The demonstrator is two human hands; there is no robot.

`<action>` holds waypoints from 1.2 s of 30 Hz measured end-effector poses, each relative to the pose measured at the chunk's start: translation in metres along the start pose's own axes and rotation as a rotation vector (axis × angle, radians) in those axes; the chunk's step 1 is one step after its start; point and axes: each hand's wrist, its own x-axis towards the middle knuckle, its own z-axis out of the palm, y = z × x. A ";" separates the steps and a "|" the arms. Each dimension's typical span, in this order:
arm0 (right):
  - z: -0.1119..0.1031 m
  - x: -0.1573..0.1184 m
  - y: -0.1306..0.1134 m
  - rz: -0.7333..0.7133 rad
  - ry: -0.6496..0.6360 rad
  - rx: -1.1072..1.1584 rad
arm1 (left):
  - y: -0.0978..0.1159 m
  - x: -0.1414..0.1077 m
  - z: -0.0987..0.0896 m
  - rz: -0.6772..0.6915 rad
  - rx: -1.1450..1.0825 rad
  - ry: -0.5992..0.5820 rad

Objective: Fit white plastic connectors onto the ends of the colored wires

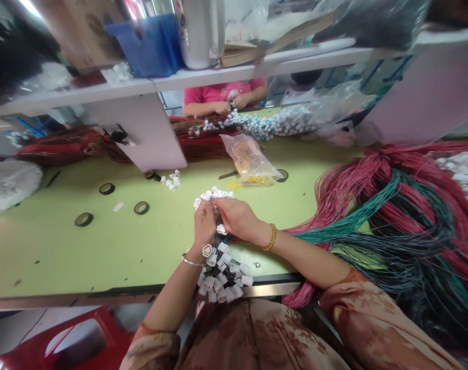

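Above the green table, my left hand (205, 224) and my right hand (239, 218) meet, with thumbs and fingers pinched together. Something small is between their fingertips, too hidden to make out. Just behind the fingertips lies a cluster of white plastic connectors (218, 193). Another white connector (220, 229) shows below the hands, between the wrists. Nearer my body, a bunch of white wire connectors (222, 288) on dark wires reaches over the table's front edge. Red, green and black wires (334, 228) run from under my right forearm to a large bundle at the right.
Rolls of black tape (141, 208) lie on the green tabletop (114, 252) at left. A clear bag (249, 159) with yellow pieces sits behind my hands, near loose white connectors (171, 181). Overhead, a shelf (234, 73) carries a blue bin (151, 46). Opposite, a person (226, 97) handles wires.
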 end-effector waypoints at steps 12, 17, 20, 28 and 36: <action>0.007 -0.005 -0.006 0.006 0.018 0.046 | 0.002 0.000 0.002 0.000 0.002 0.147; 0.021 -0.021 -0.022 -0.039 0.020 0.062 | 0.013 -0.003 0.004 -0.031 -0.033 0.206; 0.022 -0.022 -0.028 -0.062 -0.055 0.107 | 0.013 -0.002 0.003 -0.054 -0.105 0.175; -0.027 0.000 0.042 0.430 -0.241 0.086 | 0.003 0.015 -0.009 0.019 0.136 0.062; 0.025 -0.013 0.059 0.834 -0.400 0.758 | -0.007 0.010 -0.011 -0.043 0.314 -0.014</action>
